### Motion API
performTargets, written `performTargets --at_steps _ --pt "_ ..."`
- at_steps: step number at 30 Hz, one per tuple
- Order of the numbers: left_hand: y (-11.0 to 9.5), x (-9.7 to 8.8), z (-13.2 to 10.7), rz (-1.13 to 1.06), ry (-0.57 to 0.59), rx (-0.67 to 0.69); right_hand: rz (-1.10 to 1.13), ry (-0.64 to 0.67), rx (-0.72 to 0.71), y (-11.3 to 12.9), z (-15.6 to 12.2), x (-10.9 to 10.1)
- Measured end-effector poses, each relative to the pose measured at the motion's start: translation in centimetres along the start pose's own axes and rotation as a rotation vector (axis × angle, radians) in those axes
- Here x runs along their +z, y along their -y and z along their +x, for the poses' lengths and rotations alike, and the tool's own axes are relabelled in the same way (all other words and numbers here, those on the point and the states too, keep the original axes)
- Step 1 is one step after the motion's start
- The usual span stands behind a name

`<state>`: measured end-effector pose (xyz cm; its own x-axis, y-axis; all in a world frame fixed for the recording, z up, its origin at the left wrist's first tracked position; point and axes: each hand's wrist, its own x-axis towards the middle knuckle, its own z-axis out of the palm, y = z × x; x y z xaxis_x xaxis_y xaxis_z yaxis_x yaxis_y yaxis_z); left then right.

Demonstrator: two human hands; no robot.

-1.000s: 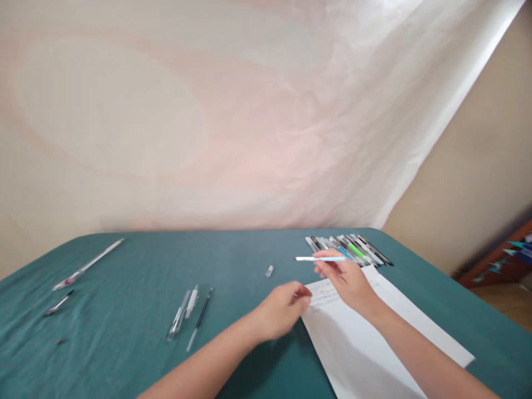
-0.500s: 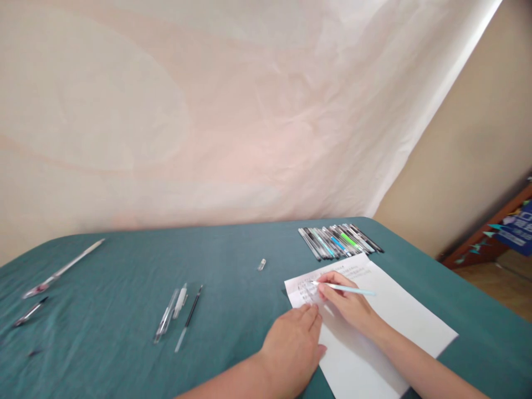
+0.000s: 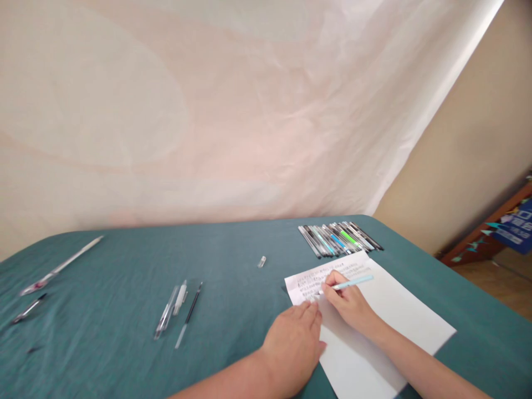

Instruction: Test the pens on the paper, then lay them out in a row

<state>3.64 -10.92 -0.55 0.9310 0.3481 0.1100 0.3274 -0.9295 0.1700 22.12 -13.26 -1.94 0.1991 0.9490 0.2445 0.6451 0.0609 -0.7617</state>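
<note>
A pale blue pen (image 3: 354, 282) is gripped in my right hand (image 3: 348, 302), its tip down at the lines of writing near the top left of a white sheet of paper (image 3: 399, 327). Small dark handwriting covers several rows along the sheet's upper part. My left hand (image 3: 294, 343) lies flat, fingers stretched out over the paper's left edge, holding nothing. Beyond the sheet's top edge sits a row of several pens (image 3: 338, 240), mostly clear and black, with blue and green ones among them. A small clear pen cap (image 3: 261, 261) lies to the left of the sheet.
On the green tablecloth (image 3: 233, 310) left of my hands are a clear pen barrel (image 3: 166, 313), a white pen part (image 3: 180, 297) and a dark refill (image 3: 189, 315). Farther left lie a long clear pen (image 3: 62, 266) and a short dark pen part (image 3: 29, 309). A pale curtain (image 3: 208, 111) hangs behind.
My right hand has shifted slightly right and down, and the pen now slants more steeply, its tip lower on the writing. My left hand stays in place.
</note>
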Motion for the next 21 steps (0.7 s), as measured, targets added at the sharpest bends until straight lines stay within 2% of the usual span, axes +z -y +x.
performTargets --at_steps 7,21 --pt "-0.03 0.01 0.02 0.011 0.007 -0.002 0.013 0.026 -0.038 -0.39 -0.07 0.02" --pt "0.07 0.38 0.07 0.022 -0.015 0.007 0.008 0.013 -0.018 -0.24 -0.07 0.04"
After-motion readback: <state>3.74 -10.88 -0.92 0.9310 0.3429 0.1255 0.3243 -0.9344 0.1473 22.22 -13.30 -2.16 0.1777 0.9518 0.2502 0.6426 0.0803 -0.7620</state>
